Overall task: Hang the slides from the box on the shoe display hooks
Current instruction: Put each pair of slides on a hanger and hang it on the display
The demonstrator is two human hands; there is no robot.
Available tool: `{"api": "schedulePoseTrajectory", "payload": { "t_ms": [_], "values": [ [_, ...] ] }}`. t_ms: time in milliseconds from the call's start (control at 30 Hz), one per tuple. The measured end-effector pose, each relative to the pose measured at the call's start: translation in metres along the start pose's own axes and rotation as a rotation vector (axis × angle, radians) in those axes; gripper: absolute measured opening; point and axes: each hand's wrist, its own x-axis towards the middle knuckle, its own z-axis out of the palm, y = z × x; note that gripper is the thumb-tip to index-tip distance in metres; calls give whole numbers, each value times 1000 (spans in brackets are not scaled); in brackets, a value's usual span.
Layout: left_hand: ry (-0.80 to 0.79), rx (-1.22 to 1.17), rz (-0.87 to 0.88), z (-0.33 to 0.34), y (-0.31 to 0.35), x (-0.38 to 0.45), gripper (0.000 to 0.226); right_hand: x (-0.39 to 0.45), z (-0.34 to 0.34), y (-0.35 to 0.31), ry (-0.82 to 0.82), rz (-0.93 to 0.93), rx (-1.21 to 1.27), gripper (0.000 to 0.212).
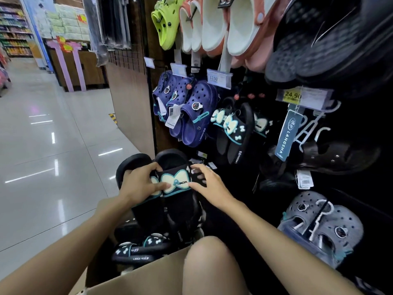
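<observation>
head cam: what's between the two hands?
In the head view, the black slide pair spans the gap between the left hand and right hand; its white bow strap fills that stretch. Both hands grip it.

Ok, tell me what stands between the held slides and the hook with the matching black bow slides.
Nothing visible blocks the way. Both hands, left and right, grip the black bow slides above the box. The matching hung slides are up and to the right, with open space between. Their hook itself is hidden behind them.
</observation>
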Motion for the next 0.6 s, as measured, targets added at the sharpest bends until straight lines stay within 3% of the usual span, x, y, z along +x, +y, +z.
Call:
{"api": "schedulePoseTrajectory", "payload": {
  "t_ms": [300,600],
  "values": [
    [-27,-32,64,50,88,11,42,-79,-40,61,300,397,296,32],
    [-172,-31,37,122,142,-16,42,-187,-21,129,372,665,316,21]
  ]
}}
